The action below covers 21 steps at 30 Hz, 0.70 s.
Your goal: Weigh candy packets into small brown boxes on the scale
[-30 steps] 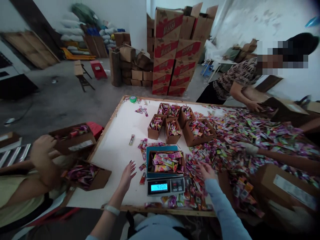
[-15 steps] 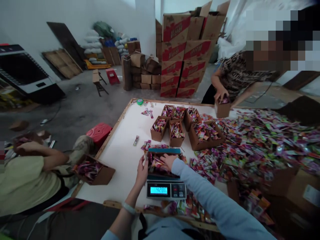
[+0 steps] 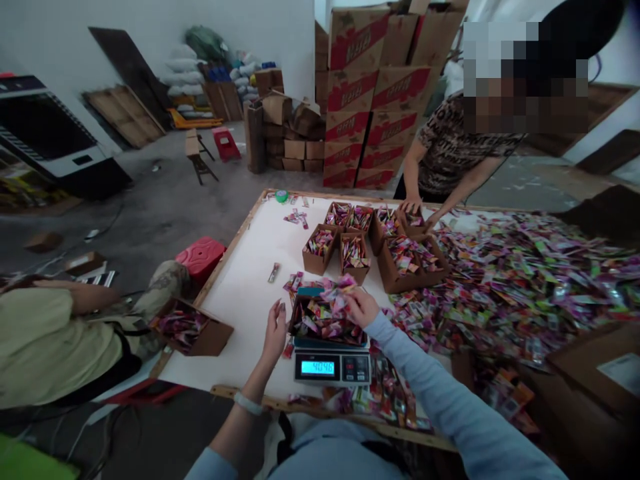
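Note:
A digital scale [image 3: 331, 365] with a lit display stands near the table's front edge. On it sits a brown box [image 3: 325, 320] full of colourful sachets. My left hand [image 3: 275, 331] rests against the box's left side, fingers together. My right hand [image 3: 359, 305] is over the box's far right corner, pinched on a bunch of sachets [image 3: 338, 298] lifted above the fill.
A big heap of loose sachets [image 3: 520, 273] covers the white table's [image 3: 250, 293] right half. Several filled small boxes [image 3: 350, 247] stand behind the scale. A person across the table touches one. Another person sits at left beside an open box [image 3: 193, 330]. Large cartons [image 3: 595, 373] stand at right.
My right hand went from the loose heap into the box on the scale and now lifts sachets out. My left hand came to the box's side. The display reading dropped.

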{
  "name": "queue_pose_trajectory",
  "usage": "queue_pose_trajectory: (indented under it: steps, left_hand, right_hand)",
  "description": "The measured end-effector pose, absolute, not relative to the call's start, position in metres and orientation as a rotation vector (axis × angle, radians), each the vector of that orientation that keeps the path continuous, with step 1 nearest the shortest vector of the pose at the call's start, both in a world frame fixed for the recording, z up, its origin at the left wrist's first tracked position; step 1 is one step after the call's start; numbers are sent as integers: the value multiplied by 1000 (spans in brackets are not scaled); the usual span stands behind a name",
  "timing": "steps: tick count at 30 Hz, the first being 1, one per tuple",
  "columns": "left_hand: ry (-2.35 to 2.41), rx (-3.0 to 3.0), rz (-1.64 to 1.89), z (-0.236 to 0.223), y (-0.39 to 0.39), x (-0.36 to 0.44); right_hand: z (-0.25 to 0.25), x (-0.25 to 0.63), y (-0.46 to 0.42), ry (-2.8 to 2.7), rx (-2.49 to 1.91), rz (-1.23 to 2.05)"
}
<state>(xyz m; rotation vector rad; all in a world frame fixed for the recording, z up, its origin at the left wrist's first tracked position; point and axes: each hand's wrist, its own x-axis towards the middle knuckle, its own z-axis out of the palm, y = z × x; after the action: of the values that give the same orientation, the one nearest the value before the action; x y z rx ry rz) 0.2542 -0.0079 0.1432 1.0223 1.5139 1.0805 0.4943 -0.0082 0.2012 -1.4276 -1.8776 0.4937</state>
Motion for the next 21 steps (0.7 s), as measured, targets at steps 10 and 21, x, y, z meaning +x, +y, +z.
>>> queue_pose_trajectory:
  steps: [10, 21]
  left_hand:
    - [1501, 977, 1112, 142, -10, 238]
    - [1502, 982, 1111, 135, -6, 232]
  right_hand:
    - [232, 516, -10, -1193, -1436, 601]
    - [228, 571, -39, -1013, -1560, 529]
